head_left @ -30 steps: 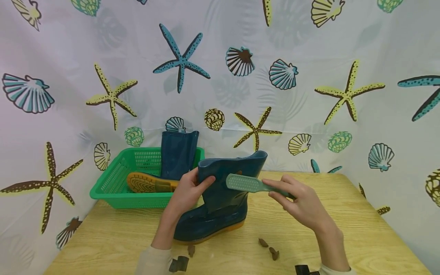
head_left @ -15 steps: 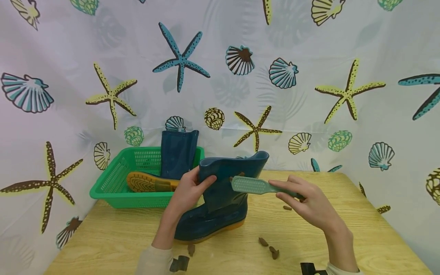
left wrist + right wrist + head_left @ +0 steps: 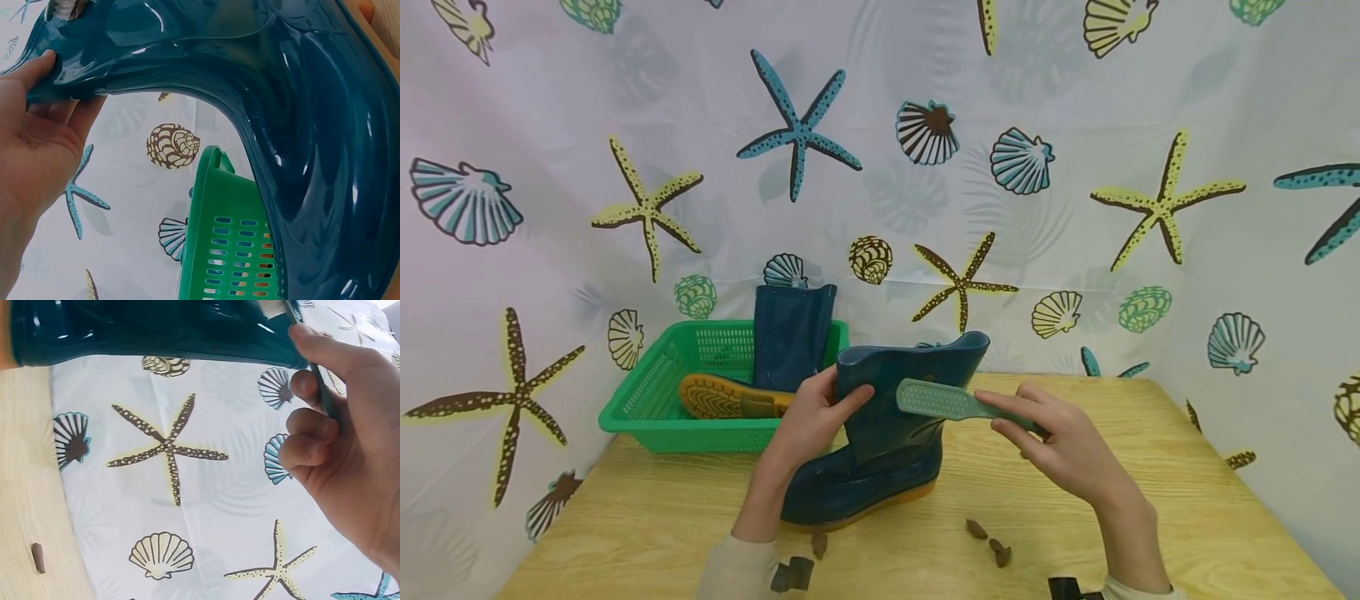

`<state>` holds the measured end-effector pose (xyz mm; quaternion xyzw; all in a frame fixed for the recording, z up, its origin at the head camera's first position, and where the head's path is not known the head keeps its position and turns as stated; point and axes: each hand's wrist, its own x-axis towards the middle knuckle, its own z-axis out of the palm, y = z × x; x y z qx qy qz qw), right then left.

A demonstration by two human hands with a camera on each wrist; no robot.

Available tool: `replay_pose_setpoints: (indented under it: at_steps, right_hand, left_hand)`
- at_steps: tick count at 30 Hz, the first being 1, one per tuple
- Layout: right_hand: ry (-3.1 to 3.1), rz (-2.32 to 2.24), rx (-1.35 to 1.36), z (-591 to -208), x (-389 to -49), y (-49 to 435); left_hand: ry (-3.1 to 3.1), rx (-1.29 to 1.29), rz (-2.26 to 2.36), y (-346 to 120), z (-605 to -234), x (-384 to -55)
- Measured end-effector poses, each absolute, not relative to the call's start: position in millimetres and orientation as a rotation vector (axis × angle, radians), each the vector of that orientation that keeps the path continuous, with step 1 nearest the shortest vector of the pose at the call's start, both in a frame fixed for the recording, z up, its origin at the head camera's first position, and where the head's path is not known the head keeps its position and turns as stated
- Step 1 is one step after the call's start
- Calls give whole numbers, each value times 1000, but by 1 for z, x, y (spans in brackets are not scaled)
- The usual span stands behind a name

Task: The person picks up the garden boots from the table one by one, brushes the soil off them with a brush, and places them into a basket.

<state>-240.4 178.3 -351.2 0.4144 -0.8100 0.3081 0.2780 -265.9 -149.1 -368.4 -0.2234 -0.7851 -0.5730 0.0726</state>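
A dark blue rubber boot (image 3: 861,487) with a tan sole stands on the table, its shaft leaning right. My left hand (image 3: 808,425) grips the top of the shaft, thumb on the near side and fingers behind in the left wrist view. A pale green brush (image 3: 940,400) lies against the shaft's near side, back towards the head camera. Its pale bristles (image 3: 65,9) show at the edge of the left wrist view. My right hand (image 3: 1067,442) holds the brush by its dark green handle (image 3: 324,394), fingers curled.
A green plastic basket (image 3: 707,437) at the back left holds a second blue boot (image 3: 790,337) and a shoe with its tan sole (image 3: 715,398) showing. Several small brown bits lie on the wooden table (image 3: 1187,500), one brown bit (image 3: 976,529) near the front. A patterned curtain (image 3: 880,200) hangs behind.
The right hand slid the brush rightward along the shaft, then back left. A brown bit visible on the table half a second ago is now mostly behind that hand. The left hand keeps its hold.
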Motion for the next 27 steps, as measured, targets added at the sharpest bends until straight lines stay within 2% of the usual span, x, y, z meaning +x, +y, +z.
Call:
replay_pose_setpoints:
  at_steps: [17,27]
  right_hand:
    - [-2439,1037,1184,-348,-232,189]
    - [-2280,782,1126,-350,-238,180]
  left_hand:
    - [-2359,-621,-1701,-148,-370,-266]
    - [-2364,-645,-1712,-148,-369,-265]
